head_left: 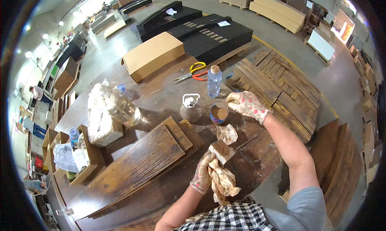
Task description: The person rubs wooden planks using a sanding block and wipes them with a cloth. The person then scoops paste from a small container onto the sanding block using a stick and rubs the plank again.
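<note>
My left hand (202,175), in a spotted work glove, is closed on a pale sponge-like block (222,151) with a brown-stained top. A crumpled brown-stained cloth or paper (222,180) hangs beneath that hand. My gloved right hand (247,104) is closed beside the rim of a small cup (217,117) of brown liquid. Whatever its fingers hold there cannot be made out. A crumpled wad of paper (227,133) and a thin dark stick (246,142) lie between the cup and the block. Left of them rests a dark-stained wood board (132,166), over another board.
Behind the cup stand a corked clear bottle (214,83), a handled glass jug (191,110) and red-yellow scissors (193,75). A cardboard box (152,56) sits farther back. At left are a big clear jar (126,112) and an open carton (90,162). Stained planks (287,96) lie at right.
</note>
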The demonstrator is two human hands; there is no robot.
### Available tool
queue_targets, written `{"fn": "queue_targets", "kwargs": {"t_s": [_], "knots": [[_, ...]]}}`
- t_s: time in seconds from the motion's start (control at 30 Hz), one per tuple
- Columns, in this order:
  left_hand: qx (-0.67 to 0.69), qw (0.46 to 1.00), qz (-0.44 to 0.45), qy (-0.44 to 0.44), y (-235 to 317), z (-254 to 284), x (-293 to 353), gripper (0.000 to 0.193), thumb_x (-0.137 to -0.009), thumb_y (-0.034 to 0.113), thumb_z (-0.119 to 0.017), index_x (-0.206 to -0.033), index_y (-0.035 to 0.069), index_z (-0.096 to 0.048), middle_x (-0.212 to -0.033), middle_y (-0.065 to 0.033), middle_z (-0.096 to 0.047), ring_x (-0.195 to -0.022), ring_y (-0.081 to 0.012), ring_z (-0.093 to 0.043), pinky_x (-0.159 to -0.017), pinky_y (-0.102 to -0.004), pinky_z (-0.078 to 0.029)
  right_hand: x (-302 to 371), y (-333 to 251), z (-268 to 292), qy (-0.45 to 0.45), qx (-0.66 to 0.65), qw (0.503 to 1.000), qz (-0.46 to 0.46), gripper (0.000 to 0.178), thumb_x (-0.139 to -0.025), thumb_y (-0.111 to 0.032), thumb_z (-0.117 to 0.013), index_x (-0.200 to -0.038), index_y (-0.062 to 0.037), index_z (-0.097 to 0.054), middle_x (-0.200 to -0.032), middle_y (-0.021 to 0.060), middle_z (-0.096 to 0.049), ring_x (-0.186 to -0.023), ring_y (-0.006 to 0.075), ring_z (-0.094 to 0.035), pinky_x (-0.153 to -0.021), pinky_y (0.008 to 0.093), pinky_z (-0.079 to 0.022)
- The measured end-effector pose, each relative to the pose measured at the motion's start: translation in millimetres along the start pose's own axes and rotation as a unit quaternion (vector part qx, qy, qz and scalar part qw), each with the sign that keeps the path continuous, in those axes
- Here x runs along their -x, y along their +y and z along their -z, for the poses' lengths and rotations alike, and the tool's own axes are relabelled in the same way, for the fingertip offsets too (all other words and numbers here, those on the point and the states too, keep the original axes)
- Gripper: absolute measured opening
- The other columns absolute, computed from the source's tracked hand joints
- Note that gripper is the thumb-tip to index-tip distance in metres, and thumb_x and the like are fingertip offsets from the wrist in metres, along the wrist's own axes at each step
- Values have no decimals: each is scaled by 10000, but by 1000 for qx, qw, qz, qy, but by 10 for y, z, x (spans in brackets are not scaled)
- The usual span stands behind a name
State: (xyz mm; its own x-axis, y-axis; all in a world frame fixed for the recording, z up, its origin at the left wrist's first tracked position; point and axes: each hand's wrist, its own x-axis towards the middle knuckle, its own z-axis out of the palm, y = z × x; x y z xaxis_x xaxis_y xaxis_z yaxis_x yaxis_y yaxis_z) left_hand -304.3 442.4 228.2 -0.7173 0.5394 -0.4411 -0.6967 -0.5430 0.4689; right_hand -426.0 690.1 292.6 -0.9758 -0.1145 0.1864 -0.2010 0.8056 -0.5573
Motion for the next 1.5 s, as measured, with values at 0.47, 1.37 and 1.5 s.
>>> {"fn": "queue_targets", "kwargs": {"t_s": [0.47,1.37,1.5], "knots": [[27,999,-28,0,104,-184,-480,301,-923,282,-572,-1146,79,-578,-940,-41,-640,-797,-174,-619,-700,-339,-524,58,486,-231,-89,-403,886,-211,135,-879,-107,-622,-964,-24,-686,-693,-44,-599,-558,25,-477,-487,204,-365],[115,991,-61,16,66,-117,-1002,336,-936,314,-529,-1132,45,-575,-995,-84,-648,-847,-225,-635,-757,-379,-547,575,30,-189,139,-89,968,189,257,-825,-108,-671,-1082,-123,-687,-844,74,-687,-703,178,-642,-625,317,-506],[82,994,-73,-9,128,-208,-840,366,-926,334,-531,-1141,40,-565,-1009,-101,-649,-876,-233,-644,-770,-390,-549,868,-65,-42,126,62,968,209,296,-765,-81,-676,-1044,-176,-680,-670,32,-498,-582,217,-569,-534,354,-488]]}}
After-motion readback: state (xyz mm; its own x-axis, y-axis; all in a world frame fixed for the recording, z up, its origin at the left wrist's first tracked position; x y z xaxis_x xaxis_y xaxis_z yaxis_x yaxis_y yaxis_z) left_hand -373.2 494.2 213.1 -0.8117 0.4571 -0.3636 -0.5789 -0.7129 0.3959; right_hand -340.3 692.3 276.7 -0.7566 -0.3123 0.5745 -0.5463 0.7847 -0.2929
